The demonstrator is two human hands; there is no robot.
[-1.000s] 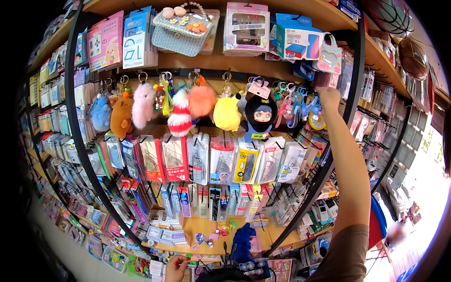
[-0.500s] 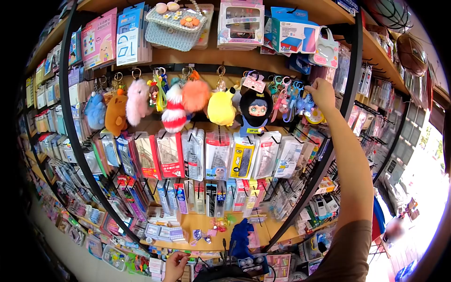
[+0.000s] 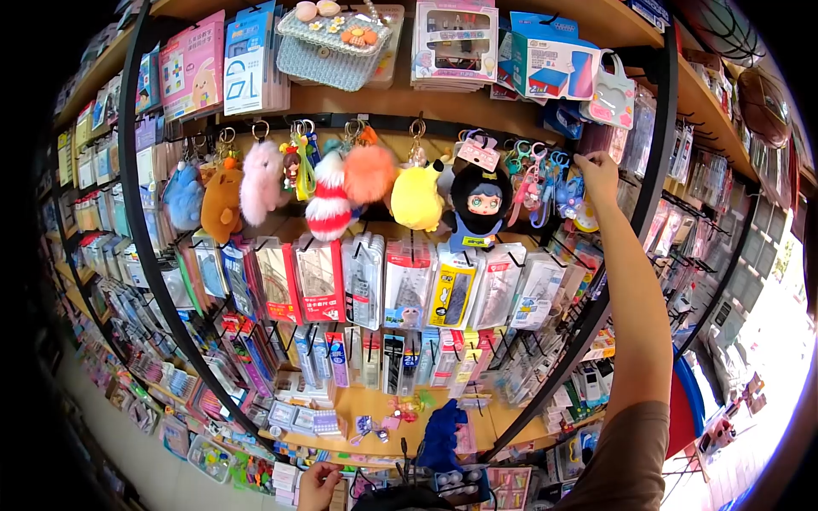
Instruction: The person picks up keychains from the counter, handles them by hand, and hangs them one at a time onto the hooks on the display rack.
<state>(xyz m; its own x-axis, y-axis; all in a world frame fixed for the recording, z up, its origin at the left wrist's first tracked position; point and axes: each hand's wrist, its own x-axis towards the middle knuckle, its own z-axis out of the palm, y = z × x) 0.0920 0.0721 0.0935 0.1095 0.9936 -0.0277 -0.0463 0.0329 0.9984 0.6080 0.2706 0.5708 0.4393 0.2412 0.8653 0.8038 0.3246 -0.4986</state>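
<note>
My right hand [image 3: 598, 177] is raised to the right end of the keychain row, its fingers pinched beside a blue figure keychain [image 3: 567, 196]; what they hold is too small to make out. Left of it hang pink and blue strap keychains [image 3: 530, 189], a black-hooded doll [image 3: 482, 204], a yellow plush [image 3: 417, 198] and an orange pompom [image 3: 369, 174]. Low in the view, my left hand [image 3: 319, 487] is near the lower shelf, thumb and fingertips close together; whether anything is between them cannot be seen.
A black rack post [image 3: 635, 213] stands just right of my right hand. Packaged rulers [image 3: 456, 289] hang below the keychains. A knitted bag [image 3: 332, 53] and boxed sets [image 3: 558, 68] are above. Small toys and a blue fabric item [image 3: 444, 436] lie on the wooden shelf [image 3: 341, 407].
The view has shifted slightly. My right hand stays at the keychain row's right end, and the blue figure keychain hangs at a slightly different angle. My left hand has barely moved.
</note>
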